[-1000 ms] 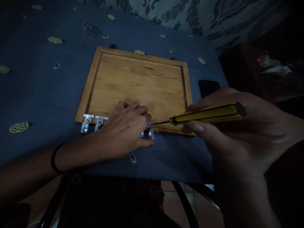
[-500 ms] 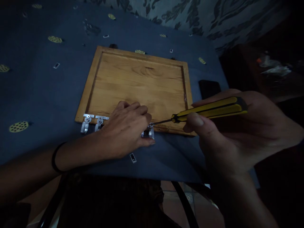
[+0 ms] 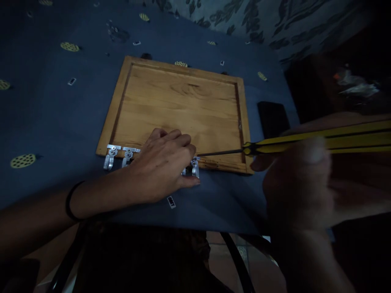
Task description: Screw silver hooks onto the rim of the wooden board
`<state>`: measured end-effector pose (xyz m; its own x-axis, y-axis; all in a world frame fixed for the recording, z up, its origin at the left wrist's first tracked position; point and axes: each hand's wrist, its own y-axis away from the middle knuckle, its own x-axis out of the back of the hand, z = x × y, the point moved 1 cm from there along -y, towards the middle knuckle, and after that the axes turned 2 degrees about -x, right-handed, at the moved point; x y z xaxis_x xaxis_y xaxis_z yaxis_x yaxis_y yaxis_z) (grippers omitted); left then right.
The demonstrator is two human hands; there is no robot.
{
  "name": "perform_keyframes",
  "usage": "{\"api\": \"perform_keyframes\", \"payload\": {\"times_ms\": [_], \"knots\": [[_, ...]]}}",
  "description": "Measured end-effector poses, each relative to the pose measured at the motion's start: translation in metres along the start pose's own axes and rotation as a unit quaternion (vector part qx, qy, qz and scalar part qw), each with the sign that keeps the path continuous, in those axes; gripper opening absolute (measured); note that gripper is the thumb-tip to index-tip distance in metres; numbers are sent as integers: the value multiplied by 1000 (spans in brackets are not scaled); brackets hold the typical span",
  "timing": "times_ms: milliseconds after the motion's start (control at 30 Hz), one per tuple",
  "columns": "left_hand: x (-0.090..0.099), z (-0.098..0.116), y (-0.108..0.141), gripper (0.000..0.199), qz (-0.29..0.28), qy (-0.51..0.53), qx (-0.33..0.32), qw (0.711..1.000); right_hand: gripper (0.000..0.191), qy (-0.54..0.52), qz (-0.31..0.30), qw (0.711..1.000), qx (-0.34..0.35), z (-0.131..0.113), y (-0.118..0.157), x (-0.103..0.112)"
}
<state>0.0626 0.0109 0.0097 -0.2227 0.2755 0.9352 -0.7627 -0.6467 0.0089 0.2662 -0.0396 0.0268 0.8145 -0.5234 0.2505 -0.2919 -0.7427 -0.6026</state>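
Observation:
A framed wooden board [image 3: 183, 103] lies on the blue cloth. Metal hooks [image 3: 113, 151] are fixed along its near edge, two at the left and more beside my left hand. My left hand [image 3: 166, 167] rests over the near edge with fingers curled and thumb below, pressed round a metal hook [image 3: 194, 165]; part of what it covers is hidden. My right hand [image 3: 305, 179], blurred, grips a yellow and black screwdriver [image 3: 275, 145]. The screwdriver's thin shaft points left, its tip at the hook beside my left fingertips.
A flat black object [image 3: 273, 119] lies right of the board. Small shiny parts [image 3: 113, 30] sit on the cloth [image 3: 61, 118] at the far left. Crumpled clear plastic [image 3: 360, 85] shows at the far right. A chair [image 3: 238, 260] stands below the table's near edge.
My right hand and the screwdriver have moved right and closer to the camera, showing more of the shaft. The left hand stays nearly still on the board's edge.

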Motion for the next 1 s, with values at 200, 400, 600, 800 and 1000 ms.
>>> {"api": "perform_keyframes", "payload": {"times_ms": [200,400,600,800,1000], "knots": [[-1,0,0,35,-13,6,12,1000,33,89,-17,995,38,-2,-2,-11],[0,0,0,37,-21,8,20,1000,25,48,-38,997,52,1,-2,-12],[0,1,0,38,-21,3,15,1000,18,21,-35,997,66,5,-1,-13],[-1,1,0,39,-22,1,14,1000,16,17,-40,996,74,8,-4,-13],[-1,1,-2,39,-28,2,20,999,19,-64,-133,989,-27,-4,-7,-12]]}}
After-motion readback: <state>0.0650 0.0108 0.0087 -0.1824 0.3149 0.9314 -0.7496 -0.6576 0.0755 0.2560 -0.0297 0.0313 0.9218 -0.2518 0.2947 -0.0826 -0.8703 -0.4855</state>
